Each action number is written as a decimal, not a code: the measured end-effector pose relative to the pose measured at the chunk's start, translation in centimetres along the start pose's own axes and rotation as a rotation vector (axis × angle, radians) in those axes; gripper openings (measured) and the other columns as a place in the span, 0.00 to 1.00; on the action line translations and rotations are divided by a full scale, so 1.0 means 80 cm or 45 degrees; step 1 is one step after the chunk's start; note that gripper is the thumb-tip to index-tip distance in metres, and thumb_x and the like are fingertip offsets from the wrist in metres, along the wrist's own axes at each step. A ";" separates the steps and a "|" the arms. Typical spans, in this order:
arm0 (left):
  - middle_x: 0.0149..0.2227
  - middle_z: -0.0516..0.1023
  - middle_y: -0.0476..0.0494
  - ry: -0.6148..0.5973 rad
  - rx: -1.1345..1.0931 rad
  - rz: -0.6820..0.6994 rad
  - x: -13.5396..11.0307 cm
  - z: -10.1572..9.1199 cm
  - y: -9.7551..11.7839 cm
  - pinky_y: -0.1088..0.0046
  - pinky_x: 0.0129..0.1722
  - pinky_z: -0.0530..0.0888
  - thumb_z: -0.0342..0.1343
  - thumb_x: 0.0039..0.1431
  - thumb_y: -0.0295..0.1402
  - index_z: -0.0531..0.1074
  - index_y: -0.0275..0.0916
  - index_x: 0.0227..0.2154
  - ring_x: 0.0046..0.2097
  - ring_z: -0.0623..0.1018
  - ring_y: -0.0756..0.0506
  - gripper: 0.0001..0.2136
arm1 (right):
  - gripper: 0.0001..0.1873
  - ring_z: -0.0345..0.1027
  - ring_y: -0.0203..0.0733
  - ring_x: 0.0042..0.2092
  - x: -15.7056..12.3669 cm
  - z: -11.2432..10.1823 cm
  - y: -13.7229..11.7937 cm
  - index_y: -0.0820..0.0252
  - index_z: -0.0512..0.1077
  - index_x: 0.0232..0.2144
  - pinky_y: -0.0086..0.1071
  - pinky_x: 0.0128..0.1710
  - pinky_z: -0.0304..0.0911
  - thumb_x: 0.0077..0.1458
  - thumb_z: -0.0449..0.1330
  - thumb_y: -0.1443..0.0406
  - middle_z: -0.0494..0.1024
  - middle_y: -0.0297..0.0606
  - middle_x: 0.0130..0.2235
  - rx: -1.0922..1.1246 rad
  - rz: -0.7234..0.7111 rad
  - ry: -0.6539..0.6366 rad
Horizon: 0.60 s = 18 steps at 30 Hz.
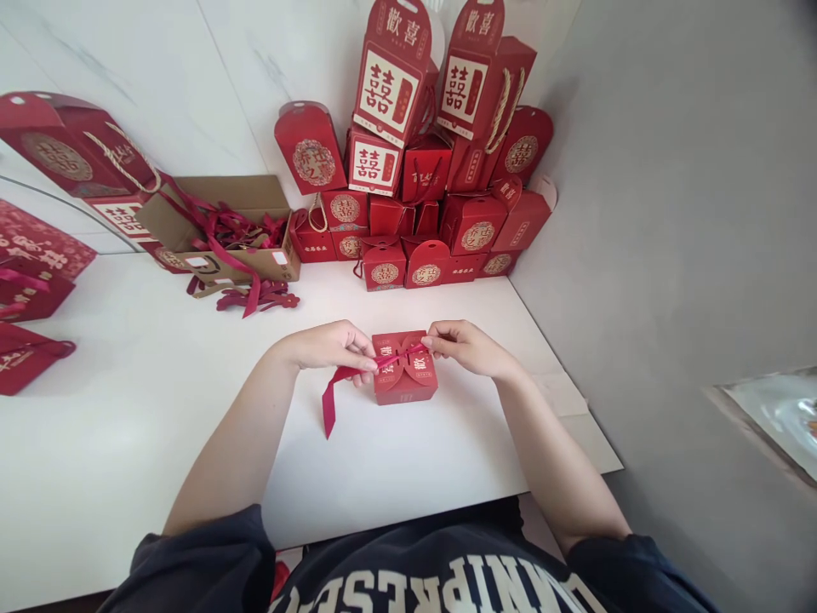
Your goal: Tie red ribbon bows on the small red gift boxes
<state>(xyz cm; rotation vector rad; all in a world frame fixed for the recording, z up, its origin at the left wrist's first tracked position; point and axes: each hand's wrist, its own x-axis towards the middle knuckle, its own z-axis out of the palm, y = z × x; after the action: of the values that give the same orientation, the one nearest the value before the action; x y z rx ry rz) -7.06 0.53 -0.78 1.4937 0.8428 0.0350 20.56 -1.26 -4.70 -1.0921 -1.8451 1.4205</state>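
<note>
A small red gift box (405, 392) with gold lettering stands on the white table in front of me. Across its top runs a dark pink ribbon (329, 410), whose loose tail hangs off to the left and rests on the table. My left hand (338, 347) pinches the ribbon at the box's left side. At the upper right corner, my right hand (465, 344) pinches the ribbon's other end between thumb and fingertips. The ribbon is stretched between both hands over the curved lid flaps.
Stacked red gift boxes (383, 170) lean against the back wall. An open cardboard box (255, 191) holds tangled ribbons, some spilling onto the white table (159, 383). More red boxes (29, 358) stand at the left. A grey wall (638, 213) bounds the right side.
</note>
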 end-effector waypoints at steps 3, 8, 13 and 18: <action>0.29 0.81 0.42 -0.025 -0.034 -0.018 0.002 -0.005 -0.010 0.72 0.36 0.78 0.66 0.49 0.38 0.80 0.36 0.33 0.30 0.80 0.47 0.11 | 0.18 0.58 0.35 0.29 0.004 0.000 0.011 0.60 0.68 0.25 0.31 0.33 0.55 0.57 0.58 0.52 0.66 0.30 0.26 0.073 -0.034 0.020; 0.28 0.79 0.44 0.006 0.062 0.100 0.008 -0.007 -0.012 0.76 0.32 0.75 0.66 0.48 0.38 0.80 0.36 0.26 0.29 0.77 0.50 0.09 | 0.19 0.55 0.33 0.28 0.002 0.007 0.033 0.60 0.65 0.24 0.29 0.31 0.52 0.56 0.60 0.52 0.63 0.28 0.24 0.196 -0.051 0.019; 0.43 0.78 0.38 0.129 0.102 0.331 0.015 -0.003 -0.007 0.73 0.37 0.74 0.67 0.48 0.34 0.81 0.37 0.25 0.38 0.78 0.47 0.06 | 0.18 0.57 0.34 0.29 0.002 0.010 0.038 0.60 0.65 0.26 0.30 0.31 0.54 0.56 0.60 0.52 0.65 0.29 0.26 0.231 -0.061 0.008; 0.52 0.76 0.33 0.048 -0.094 0.410 0.025 0.011 -0.004 0.66 0.45 0.75 0.66 0.50 0.33 0.81 0.36 0.28 0.48 0.78 0.40 0.06 | 0.19 0.56 0.34 0.29 0.003 0.015 0.037 0.60 0.65 0.25 0.29 0.30 0.55 0.56 0.60 0.51 0.65 0.29 0.25 0.214 -0.081 0.000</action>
<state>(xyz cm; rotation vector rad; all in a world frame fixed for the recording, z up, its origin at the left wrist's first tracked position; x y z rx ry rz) -5.33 0.73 -2.12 1.5493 0.6168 0.3303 20.23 -1.36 -7.91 -0.9421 -1.7105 1.5080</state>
